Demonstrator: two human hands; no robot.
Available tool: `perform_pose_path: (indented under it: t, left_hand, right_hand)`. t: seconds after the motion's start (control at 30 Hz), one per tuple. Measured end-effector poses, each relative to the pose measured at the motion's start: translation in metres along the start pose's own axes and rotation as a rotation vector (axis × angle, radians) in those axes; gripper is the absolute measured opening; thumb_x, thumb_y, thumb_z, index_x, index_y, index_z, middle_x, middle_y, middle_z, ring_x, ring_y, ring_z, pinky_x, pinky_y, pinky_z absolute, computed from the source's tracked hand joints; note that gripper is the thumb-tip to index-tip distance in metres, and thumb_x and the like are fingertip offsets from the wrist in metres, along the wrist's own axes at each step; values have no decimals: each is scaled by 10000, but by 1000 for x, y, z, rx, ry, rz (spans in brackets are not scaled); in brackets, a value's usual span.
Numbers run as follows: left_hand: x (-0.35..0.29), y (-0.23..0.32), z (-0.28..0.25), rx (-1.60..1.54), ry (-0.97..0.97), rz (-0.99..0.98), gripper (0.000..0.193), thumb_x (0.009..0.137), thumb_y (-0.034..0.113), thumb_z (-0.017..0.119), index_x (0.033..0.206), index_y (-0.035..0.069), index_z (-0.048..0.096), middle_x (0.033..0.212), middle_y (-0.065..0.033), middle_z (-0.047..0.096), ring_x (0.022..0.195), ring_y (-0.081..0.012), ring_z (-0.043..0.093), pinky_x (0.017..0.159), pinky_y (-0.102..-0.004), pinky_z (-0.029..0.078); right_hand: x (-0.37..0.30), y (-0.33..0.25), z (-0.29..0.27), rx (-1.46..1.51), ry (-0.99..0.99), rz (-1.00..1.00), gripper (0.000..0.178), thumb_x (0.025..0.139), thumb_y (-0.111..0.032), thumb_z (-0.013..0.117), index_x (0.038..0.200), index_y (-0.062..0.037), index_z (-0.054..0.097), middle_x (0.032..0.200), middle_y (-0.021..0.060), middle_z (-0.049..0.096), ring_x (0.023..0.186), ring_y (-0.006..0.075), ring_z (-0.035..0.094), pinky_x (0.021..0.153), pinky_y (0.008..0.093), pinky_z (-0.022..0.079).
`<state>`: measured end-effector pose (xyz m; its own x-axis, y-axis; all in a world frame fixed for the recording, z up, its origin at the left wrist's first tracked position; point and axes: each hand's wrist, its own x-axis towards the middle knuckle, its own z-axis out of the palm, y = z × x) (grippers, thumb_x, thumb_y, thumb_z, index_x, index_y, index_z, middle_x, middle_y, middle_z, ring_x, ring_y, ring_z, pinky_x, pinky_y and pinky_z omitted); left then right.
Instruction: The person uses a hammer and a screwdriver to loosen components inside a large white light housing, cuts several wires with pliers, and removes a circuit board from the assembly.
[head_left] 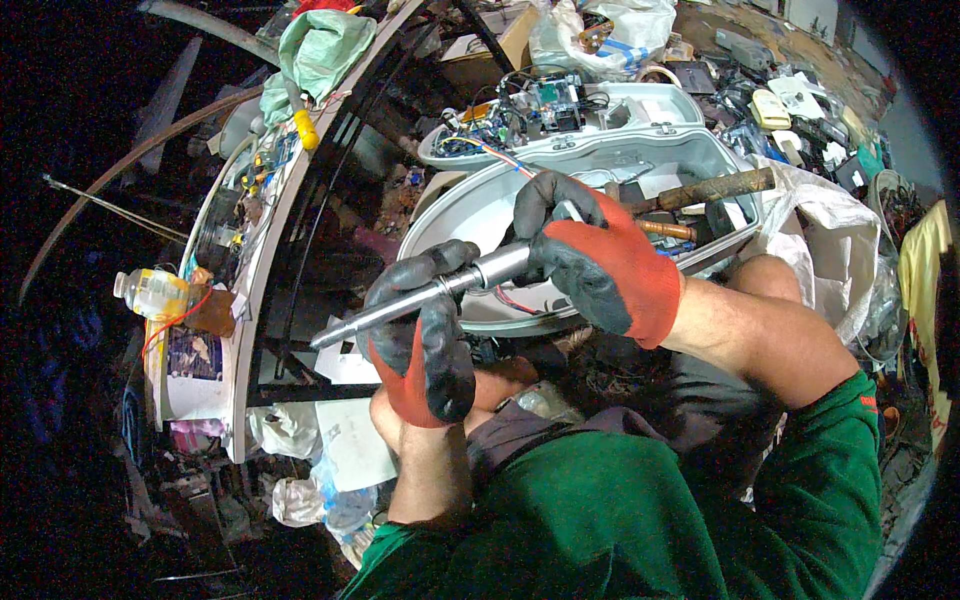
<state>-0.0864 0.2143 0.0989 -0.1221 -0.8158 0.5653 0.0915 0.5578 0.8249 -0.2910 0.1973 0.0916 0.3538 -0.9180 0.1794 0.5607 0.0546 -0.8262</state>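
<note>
A shiny metal rod (395, 308), stepped and thicker toward the right and tapering to a narrow tip at the lower left, is held at a slant across both hands. My left hand (428, 355), in a black and red glove, has its fingers closed round the middle. At the thick end, my right hand (610, 260) grips with a matching glove, and its fingers hide that end. Behind the hands lies a pale grey shell-like casing (432, 222), open side up. A worn wooden handle (715, 188) and an orange-brown handle (668, 230) rest in it.
Circuit boards with wires (560, 100) sit in a second casing half behind. At left, a white-edged rack (262, 265) carries a plastic bottle (155, 292) and a yellow-handled tool (306, 130). A white sack (825, 240) and piled electronic scrap (770, 110) lie right.
</note>
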Motion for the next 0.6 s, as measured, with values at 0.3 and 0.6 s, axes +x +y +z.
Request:
perform_pose_path:
  t: [0.3,0.6]
  left_hand:
    - [15,-6,-9,-689,245,-286,311,1003,373,516,1093,87,601,1153,-144,660,1094,-353,628,1065,-546,418]
    - [31,-36,-50,-1070,478,-629,173,989,238,526,924,90,589,750,-32,568,668,-175,554,683,-340,507]
  right_hand:
    - [0,14,15,-289,-247,-137,337,912,-114,597,1226,-26,512,1165,65,534,1106,128,497,982,300,405]
    - [2,23,15,-262,-390,28,418,926,-192,645,1283,-54,478,1118,57,609,1052,125,531,919,318,460]
